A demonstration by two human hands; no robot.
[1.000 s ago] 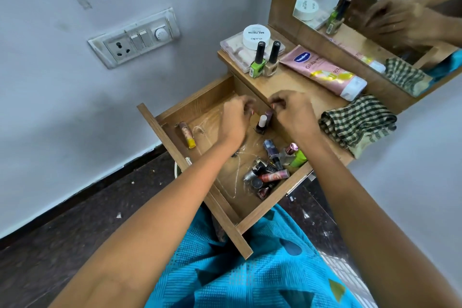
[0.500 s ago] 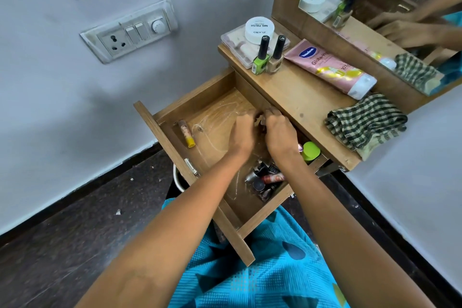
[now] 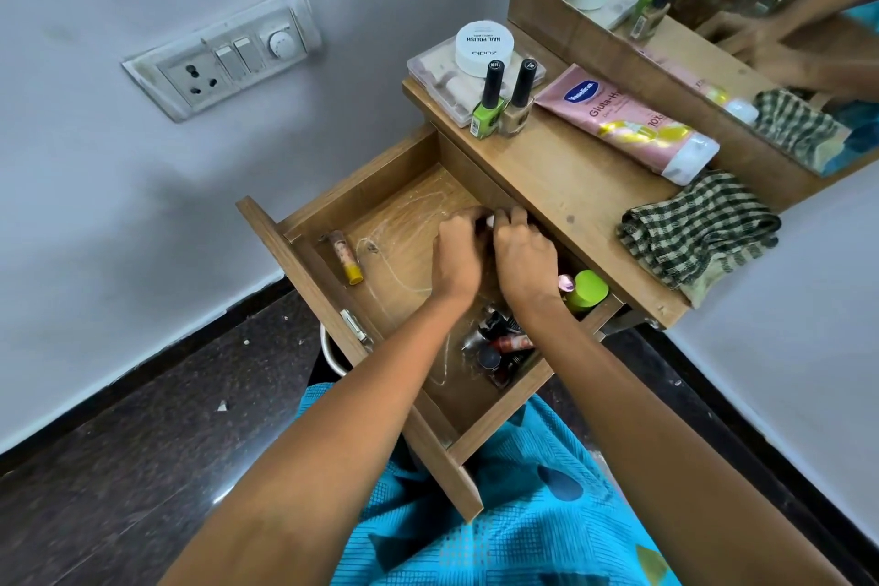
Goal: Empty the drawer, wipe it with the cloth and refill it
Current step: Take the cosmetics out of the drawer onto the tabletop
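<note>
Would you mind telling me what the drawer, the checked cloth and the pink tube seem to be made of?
Drawer: matte wood-grain board, probably laminate; the grain looks printed and edges are flat. Cloth: soft woven fabric, perhaps cotton; it lies in crumpled folds. Tube: glossy flexible plastic; it shows highlights.

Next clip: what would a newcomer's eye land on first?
The left hand and right hand meet inside the open drawer over a small white-tipped item; which one grips it is unclear. Jumbled cosmetics fill the drawer's near right corner, and a checked cloth lies on the shelf.
</note>
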